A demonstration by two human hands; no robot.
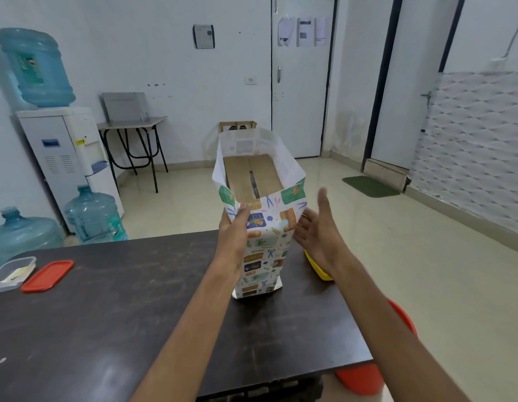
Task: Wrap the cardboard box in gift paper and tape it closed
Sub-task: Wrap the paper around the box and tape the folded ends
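We see the brown cardboard box (pixel 252 177) standing on end near the far edge of the dark table (pixel 121 309), toward its right end, sleeved in colourful printed gift paper (pixel 263 245) that stands open above it. Our left hand (pixel 233 230) grips the paper's left side, thumb on the front. Our right hand (pixel 315 227) is spread, straight fingers against the paper's right side. By the left edge lie a clear plastic container (pixel 12 272) and a red lid (pixel 47 275).
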